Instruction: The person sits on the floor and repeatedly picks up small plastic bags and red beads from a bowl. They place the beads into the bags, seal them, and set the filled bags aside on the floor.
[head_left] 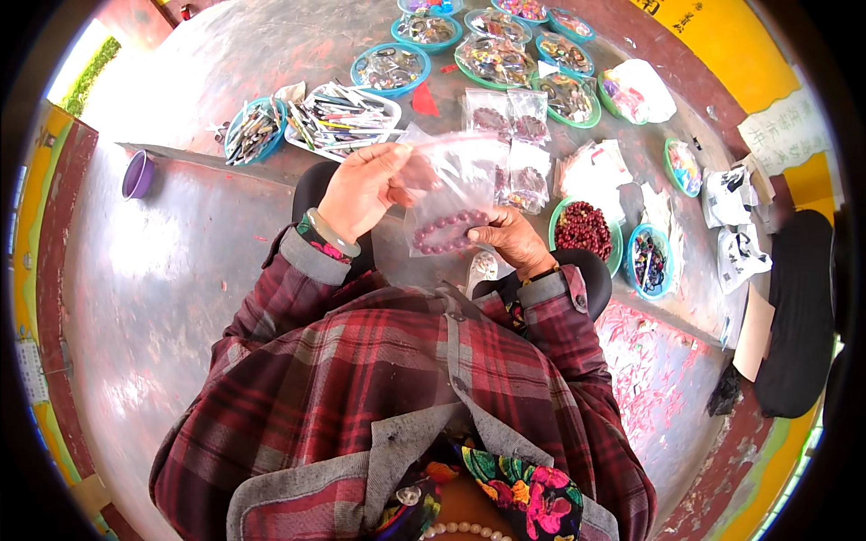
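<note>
A clear plastic zip bag [456, 180] is stretched between my two hands above my lap. Inside its lower part lies a dark red bead bracelet [422, 236]. My left hand [361, 192] pinches the bag's upper left edge between thumb and fingers. At the bag's lower right corner, my right hand [516, 237] grips the plastic beside the bracelet, thumb on top. Just beyond the bag, several bagged bracelets [528, 117] lie flat on the grey floor. Close to my right hand stands a green basin [617, 250] holding dark red beads [582, 230].
Pens fill a white basket [394, 110] and a blue basin [281, 113] ahead to the left. Several basins of small items, one a blue basin [424, 68], stand farther off. A purple bucket [137, 176] is at far left. At right are a blue basin [667, 279] and white bags [729, 200].
</note>
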Demonstrator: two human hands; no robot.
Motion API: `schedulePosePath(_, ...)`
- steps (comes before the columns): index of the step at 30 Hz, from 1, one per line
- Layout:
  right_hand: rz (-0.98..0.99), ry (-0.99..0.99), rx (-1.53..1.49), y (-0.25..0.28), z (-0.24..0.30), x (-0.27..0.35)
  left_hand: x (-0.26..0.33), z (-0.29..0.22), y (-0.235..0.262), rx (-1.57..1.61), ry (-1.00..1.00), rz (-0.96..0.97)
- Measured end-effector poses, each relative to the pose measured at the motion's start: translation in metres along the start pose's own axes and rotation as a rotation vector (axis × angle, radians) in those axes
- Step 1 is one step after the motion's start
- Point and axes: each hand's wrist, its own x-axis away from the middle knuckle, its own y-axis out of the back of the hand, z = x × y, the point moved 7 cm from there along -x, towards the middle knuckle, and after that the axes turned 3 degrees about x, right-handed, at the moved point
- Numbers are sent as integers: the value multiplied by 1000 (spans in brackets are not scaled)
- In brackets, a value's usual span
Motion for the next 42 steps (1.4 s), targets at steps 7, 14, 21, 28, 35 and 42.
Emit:
schedulePosePath(7, -154, -29, -164, 7, -2, -3, -11, 85, 65, 212, 241, -183)
schedulePosePath(14, -349, -183, -272, 23, -46, -11, 6, 172, 55, 359, 627, -126)
schedulePosePath(21, -369, -224, -311, 33, -68, -18, 5, 194, 81, 252, 673, -209)
schedulePosePath(28, -504, -82, -406, 97, -31, -67, -5, 201, 96, 37, 624, -205)
schedulePosePath(35, -648, 29, -499, 171, -36, -119, -3, 197, 90, -100, 682, -199)
schedulePosePath(42, -840, -282, -474, 243, -141, -106, -6, 198, 88, -140, 698, -170)
